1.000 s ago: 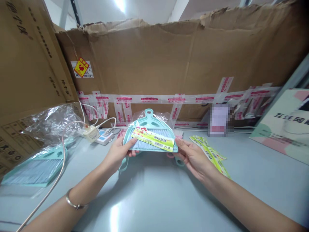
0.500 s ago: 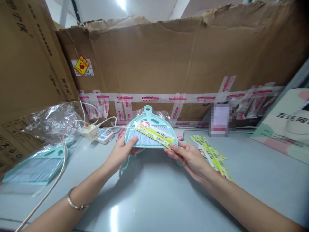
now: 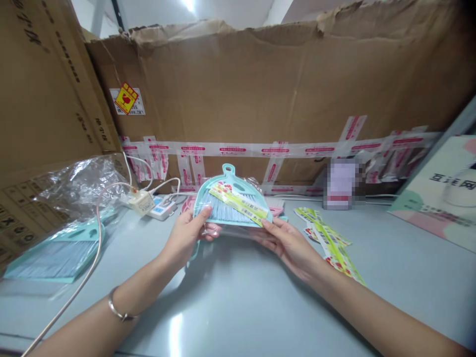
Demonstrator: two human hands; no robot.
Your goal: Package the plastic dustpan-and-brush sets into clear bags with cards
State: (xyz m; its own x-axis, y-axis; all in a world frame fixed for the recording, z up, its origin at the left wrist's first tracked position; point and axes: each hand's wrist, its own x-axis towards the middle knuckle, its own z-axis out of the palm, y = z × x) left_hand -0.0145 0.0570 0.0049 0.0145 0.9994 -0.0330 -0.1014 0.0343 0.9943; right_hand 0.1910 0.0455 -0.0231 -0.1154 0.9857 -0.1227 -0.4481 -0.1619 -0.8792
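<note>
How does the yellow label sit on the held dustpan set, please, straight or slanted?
Slanted: the yellow label crosses the dustpan set diagonally, left end higher than right.

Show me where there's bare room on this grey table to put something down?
Bare grey tabletop lies near the viewer, between left hand and right hand, and on the right between the yellow-green paper labels and the printed board. Crowded: the left, with the bagged teal dustpan, crumpled clear bag and white power strip.

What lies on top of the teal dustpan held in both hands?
A yellow-green label strip slants across the blue bristles nested in the dustpan. The left hand and right hand cover its lower corners.
</note>
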